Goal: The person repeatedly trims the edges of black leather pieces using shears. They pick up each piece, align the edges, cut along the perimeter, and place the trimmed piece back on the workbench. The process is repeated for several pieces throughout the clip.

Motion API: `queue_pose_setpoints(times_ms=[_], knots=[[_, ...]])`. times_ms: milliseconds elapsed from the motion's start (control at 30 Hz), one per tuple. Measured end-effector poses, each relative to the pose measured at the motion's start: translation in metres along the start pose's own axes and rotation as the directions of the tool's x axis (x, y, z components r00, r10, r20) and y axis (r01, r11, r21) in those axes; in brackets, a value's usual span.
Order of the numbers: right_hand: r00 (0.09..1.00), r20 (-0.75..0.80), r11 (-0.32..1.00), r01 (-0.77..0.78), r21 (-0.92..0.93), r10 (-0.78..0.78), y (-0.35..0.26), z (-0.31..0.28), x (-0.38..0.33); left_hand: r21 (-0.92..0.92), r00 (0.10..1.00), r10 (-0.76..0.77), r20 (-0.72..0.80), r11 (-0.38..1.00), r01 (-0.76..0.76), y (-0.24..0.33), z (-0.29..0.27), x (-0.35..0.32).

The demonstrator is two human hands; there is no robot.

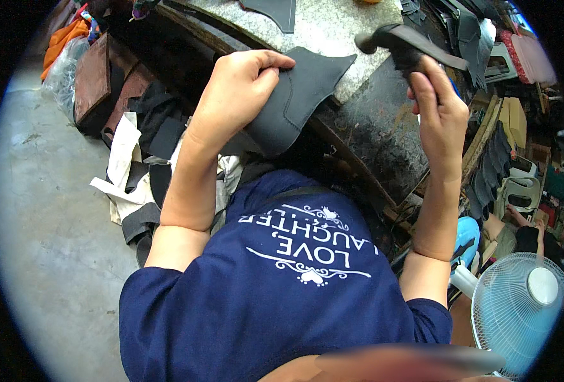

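1. Leather piece (295,95), dark grey and matt, cut with a curved, flared outline and a seam line running down it; it looks soft and bends over the edge.
2. Its long axis runs diagonally, the pointed upper corner aimed up and right onto the speckled stone tabletop (339,32), the lower end hanging down toward the person's dark blue shirt (282,286).
3. Left hand (237,95) is closed on the piece's left edge, thumb on top, fingers curled beneath.
4. Right hand (441,111) is wrapped tight around the handle of a dark hammer (400,41), whose head points left above the tabletop's edge.
5. White fan (517,305) stands at lower right.
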State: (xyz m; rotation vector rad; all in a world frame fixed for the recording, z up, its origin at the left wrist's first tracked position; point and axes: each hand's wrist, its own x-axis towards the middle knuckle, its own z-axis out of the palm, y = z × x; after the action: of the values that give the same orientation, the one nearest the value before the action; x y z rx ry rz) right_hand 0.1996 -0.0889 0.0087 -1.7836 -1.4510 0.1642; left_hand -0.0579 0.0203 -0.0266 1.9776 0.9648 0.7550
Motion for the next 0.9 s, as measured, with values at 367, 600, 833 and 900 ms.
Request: queue_pose_setpoints(times_ms=[367,600,833,900], knots=[[0.999,-0.035,0.987,0.013,0.163,-0.007,-0.012,-0.002,-0.011,0.067,1.0,0.026,-0.006,0.997,-0.025,-0.004,0.005,0.007],[0.969,0.161,0.94,0.226,-0.256,-0.189,-0.003,0.001,-0.013,0.09,0.999,0.045,0.0,0.995,-0.045,-0.002,0.007,0.005],[0.932,0.244,0.92,0.322,-0.223,-0.267,0.022,0.011,-0.021,0.074,1.0,0.014,-0.011,0.997,-0.013,-0.003,0.007,0.007],[0.961,0.113,0.901,0.276,-0.334,-0.253,0.03,0.014,-0.004,0.088,1.0,0.01,0.0,0.996,-0.01,-0.003,0.006,0.007]])
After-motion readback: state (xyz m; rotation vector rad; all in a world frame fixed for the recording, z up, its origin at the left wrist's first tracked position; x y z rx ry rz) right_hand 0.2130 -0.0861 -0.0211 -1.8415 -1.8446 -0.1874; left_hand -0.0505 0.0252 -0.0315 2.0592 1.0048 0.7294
